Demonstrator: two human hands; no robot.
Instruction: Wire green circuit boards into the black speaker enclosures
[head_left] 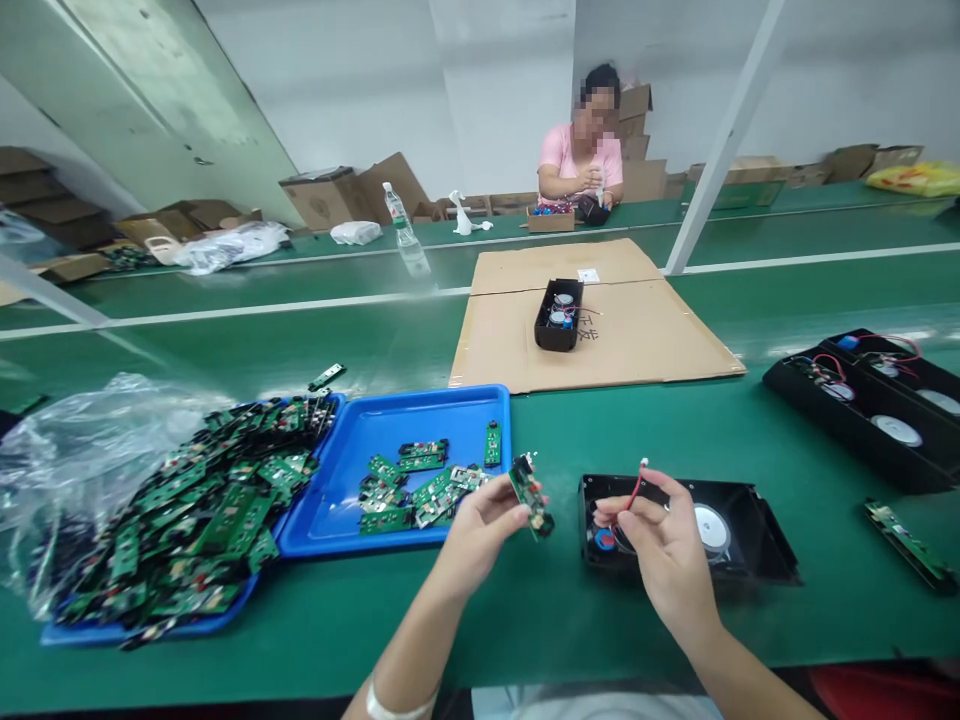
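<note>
My left hand (pixel 487 520) pinches a small green circuit board (pixel 531 495) by its side, tilted above the table beside the blue tray. Between the thumb and fingers of my right hand (pixel 667 540) is a red wire lead (pixel 636 490) with a white connector at its tip. That hand hovers over a black speaker case (pixel 757 530), which lies open side up on the green table. A round white speaker back (pixel 711 532) and a blue part (pixel 604 539) show inside it; my fingers hide some of the interior.
Left of me, a blue tray (pixel 499 400) holds several boards beside a large heap of boards (pixel 217 510) and a clear plastic bag (pixel 105 450). Cardboard (pixel 510 350) carries another case (pixel 555 335). More cases (pixel 862 430) and a board (pixel 907 540) lie right. A person (pixel 577 165) sits opposite.
</note>
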